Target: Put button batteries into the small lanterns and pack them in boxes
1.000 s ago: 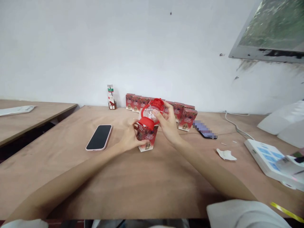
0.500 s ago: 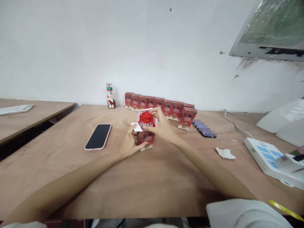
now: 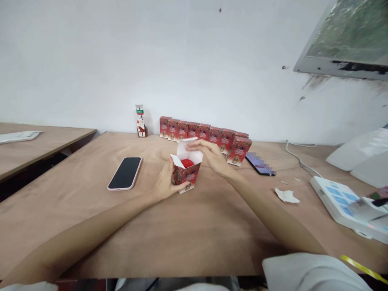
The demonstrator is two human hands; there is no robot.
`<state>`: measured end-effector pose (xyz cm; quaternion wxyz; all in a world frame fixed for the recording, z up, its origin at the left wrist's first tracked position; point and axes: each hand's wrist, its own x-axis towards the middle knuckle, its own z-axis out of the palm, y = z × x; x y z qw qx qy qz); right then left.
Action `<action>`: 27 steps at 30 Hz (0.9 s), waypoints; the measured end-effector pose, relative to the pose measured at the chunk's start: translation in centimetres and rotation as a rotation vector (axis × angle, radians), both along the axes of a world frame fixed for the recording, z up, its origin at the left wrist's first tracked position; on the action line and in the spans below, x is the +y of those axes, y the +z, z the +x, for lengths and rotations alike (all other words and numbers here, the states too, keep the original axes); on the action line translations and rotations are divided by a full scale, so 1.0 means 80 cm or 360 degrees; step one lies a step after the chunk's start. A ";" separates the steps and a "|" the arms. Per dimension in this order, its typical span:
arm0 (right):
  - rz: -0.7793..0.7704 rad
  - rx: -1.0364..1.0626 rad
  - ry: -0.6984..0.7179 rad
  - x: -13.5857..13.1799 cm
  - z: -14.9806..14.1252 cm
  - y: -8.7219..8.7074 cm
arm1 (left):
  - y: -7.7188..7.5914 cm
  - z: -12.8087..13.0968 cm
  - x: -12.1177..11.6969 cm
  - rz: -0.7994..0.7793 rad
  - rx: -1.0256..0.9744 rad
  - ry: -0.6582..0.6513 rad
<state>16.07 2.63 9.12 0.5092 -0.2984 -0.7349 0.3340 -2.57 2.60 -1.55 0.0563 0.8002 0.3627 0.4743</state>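
A red printed carton (image 3: 189, 176) stands on the table with its white-lined top flaps raised. Down inside it sits a red-topped lantern-like item (image 3: 187, 163); only its top shows. My left hand (image 3: 166, 180) is closed around the carton's left side, thumb across the front. At the carton's upper right, my right hand (image 3: 214, 157) has its fingers stretched out against the inside of the raised back flap. It grips nothing that I can see.
Several matching red cartons (image 3: 200, 131) stand in a row near the wall. A pink-edged phone (image 3: 125, 173) lies left, another phone (image 3: 261, 163) right. A small packaged bottle (image 3: 141, 123), a crumpled paper (image 3: 286, 196) and a white device (image 3: 336, 202) are also on the table.
The red-topped item has gone down into the carton, and my right hand has let go of it. That hand now touches the back flap; my left hand still holds the carton.
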 end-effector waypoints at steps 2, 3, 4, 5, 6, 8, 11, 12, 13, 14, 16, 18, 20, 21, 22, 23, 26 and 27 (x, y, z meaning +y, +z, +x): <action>-0.0088 0.0338 0.0099 0.007 0.000 -0.005 | -0.001 -0.001 0.001 0.0067 -0.0017 -0.0033; -0.0128 0.0458 0.0133 0.010 -0.001 -0.008 | -0.001 -0.001 0.001 0.0091 -0.0019 -0.0048; -0.0163 0.0536 0.0152 0.014 -0.001 -0.011 | 0.000 -0.002 0.001 0.0115 -0.0010 -0.0066; -0.0186 0.0572 0.0155 0.016 -0.001 -0.014 | 0.001 -0.002 0.000 0.0137 0.0014 -0.0089; -0.0197 0.0568 0.0153 0.019 -0.002 -0.017 | 0.004 -0.002 -0.001 0.0154 0.0045 -0.0112; -0.0213 0.0460 0.0193 0.021 -0.003 -0.021 | 0.009 -0.002 -0.003 0.0155 0.0093 -0.0154; -0.0251 0.0192 0.0370 0.017 -0.005 -0.021 | 0.015 -0.001 -0.006 0.0076 0.0057 -0.0195; -0.0265 0.0106 0.0447 0.015 -0.004 -0.020 | 0.017 -0.001 -0.006 0.0055 0.0024 -0.0207; -0.0275 0.0033 0.0527 0.012 -0.003 -0.018 | 0.017 0.000 -0.006 0.0046 -0.0007 -0.0217; -0.0279 -0.0025 0.0605 0.009 -0.001 -0.016 | 0.018 0.000 -0.005 0.0044 -0.0034 -0.0222; -0.0276 -0.0095 0.0726 0.006 0.003 -0.014 | 0.017 0.000 -0.005 0.0052 -0.0065 -0.0225; -0.0259 -0.0114 0.0748 0.005 0.006 -0.013 | 0.016 0.000 -0.004 0.0076 -0.0061 -0.0243; -0.0241 -0.0108 0.0721 0.007 0.008 -0.015 | 0.012 0.000 -0.003 0.0124 -0.0048 -0.0269; -0.0233 -0.0109 0.0710 0.009 0.008 -0.017 | 0.010 0.000 -0.002 0.0142 -0.0062 -0.0269; -0.0222 -0.0119 0.0696 0.009 0.008 -0.018 | 0.008 0.000 -0.002 0.0148 -0.0084 -0.0265; -0.0201 -0.0141 0.0671 0.010 0.008 -0.018 | 0.006 0.000 -0.001 0.0145 -0.0110 -0.0261; -0.0023 -0.0276 0.0539 0.009 0.007 -0.016 | 0.000 0.001 0.002 0.0105 -0.0202 -0.0273; 0.0064 -0.0334 0.0504 0.008 0.007 -0.015 | -0.001 0.001 0.002 0.0091 -0.0224 -0.0283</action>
